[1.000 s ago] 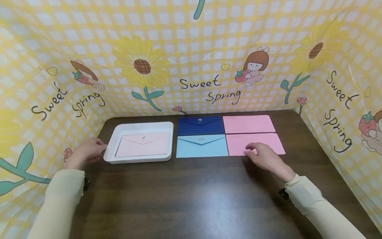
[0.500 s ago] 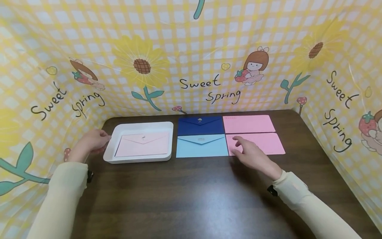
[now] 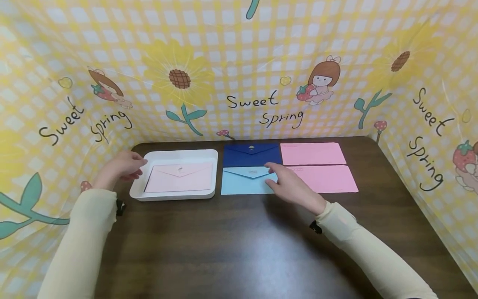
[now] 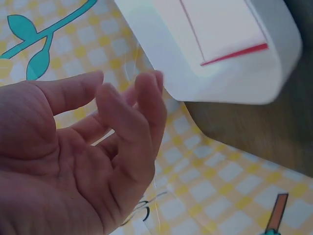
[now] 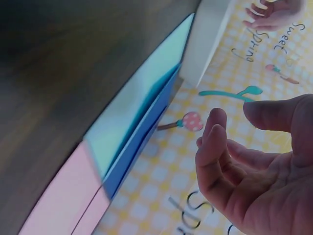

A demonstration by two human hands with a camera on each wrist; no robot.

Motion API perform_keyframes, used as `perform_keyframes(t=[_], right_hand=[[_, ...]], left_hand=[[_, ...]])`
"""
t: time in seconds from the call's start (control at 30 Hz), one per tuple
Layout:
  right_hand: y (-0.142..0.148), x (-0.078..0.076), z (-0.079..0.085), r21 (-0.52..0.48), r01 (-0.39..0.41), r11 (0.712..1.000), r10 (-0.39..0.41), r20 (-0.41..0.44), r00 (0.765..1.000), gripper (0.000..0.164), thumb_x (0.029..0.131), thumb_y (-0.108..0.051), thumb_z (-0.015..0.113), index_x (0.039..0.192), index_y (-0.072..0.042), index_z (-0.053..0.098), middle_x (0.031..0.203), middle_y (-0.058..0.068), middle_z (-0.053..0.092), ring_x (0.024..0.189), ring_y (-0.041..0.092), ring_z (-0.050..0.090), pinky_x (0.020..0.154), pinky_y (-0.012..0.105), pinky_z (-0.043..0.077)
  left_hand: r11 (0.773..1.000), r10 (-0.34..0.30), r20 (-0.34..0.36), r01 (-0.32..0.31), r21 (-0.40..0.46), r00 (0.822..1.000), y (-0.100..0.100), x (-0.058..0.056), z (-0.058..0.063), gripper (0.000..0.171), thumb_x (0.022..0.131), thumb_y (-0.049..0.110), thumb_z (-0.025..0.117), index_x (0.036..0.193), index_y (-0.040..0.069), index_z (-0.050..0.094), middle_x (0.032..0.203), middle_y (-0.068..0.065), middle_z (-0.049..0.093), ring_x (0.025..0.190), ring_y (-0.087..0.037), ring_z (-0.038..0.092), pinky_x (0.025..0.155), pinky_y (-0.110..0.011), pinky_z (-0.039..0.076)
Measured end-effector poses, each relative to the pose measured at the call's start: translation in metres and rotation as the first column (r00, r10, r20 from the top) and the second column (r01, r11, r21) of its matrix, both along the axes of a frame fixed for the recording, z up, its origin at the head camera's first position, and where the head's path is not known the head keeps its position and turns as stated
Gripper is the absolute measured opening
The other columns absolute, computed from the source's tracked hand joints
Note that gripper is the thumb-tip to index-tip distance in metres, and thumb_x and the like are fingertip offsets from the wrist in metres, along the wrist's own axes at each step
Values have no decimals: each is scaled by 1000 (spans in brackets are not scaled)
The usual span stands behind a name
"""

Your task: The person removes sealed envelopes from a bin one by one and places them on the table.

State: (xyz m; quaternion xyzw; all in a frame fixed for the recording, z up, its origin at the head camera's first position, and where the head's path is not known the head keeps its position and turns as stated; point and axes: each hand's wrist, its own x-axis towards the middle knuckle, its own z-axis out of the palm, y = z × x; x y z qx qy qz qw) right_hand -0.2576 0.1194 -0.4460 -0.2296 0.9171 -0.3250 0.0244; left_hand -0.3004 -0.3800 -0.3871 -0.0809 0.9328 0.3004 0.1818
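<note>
My left hand (image 3: 122, 167) hovers by the left rim of a white tray (image 3: 135, 193), holding nothing, its fingers loosely bent in the left wrist view. Inside the tray lies a pale pink envelope (image 3: 179, 182) with a small printed emblem on its flap. My right hand (image 3: 293, 186) is over the right end of a light blue envelope (image 3: 242, 187), thumb and fingers apart with nothing between them. A dark blue envelope (image 3: 239, 157) lies just behind the light blue one. To their right are two brighter pink envelopes (image 3: 313, 153), one behind the other; my right hand partly hides the nearer.
A dark brown wooden table (image 3: 209, 241) carries everything. Yellow checked cloth (image 3: 254, 58) printed with sunflowers and lettering rises behind and at both sides. The tray stands near the table's left edge.
My right hand has moved left from above the nearer pink envelope to the light blue one. My left hand has risen slightly toward the tray's rear left corner. The envelopes stay in place.
</note>
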Motion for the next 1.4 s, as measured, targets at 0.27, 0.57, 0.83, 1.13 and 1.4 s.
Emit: perform_keyframes(t=[0.27,0.57,0.83,1.13,1.4], right_hand=[[-44,-16,14,-72,-67,995,68,24,997,52,107,-20,63,154,-2,47,146,17,58,115,30,67,98,46,54],[-94,-32,22,-89,-101,991,106,54,993,54,108,-21,61,155,-1,44,149,18,56,129,30,59,107,46,48],[-135,-38,19,-82,-147,986,159,163,974,56,108,-21,57,157,0,40,150,22,55,135,32,56,106,44,48],[-164,-28,3,-67,-123,990,137,309,941,63,107,-20,57,162,-3,33,135,22,63,63,19,62,61,30,53],[-179,-23,-1,11,-138,990,130,272,953,69,107,-20,57,163,3,25,141,20,59,98,23,69,84,32,57]], left_hand=[[999,46,118,-47,4,992,7,-15,-2,51,110,24,49,139,-17,42,105,-32,69,80,-30,73,70,-39,62],[997,81,238,-74,-39,968,17,-21,4,44,109,21,51,133,-16,47,97,-26,69,75,-27,71,70,-35,61],[997,71,290,-58,-54,954,17,-26,4,50,110,21,49,141,-17,42,98,-26,71,73,-24,71,70,-31,60],[997,71,330,-61,-42,941,18,-32,-4,50,110,22,51,141,-16,43,100,-26,73,73,-22,70,69,-27,59],[999,40,362,-33,-25,931,9,-38,-6,51,110,20,49,140,-20,41,99,-29,73,72,-22,73,66,-23,57]])
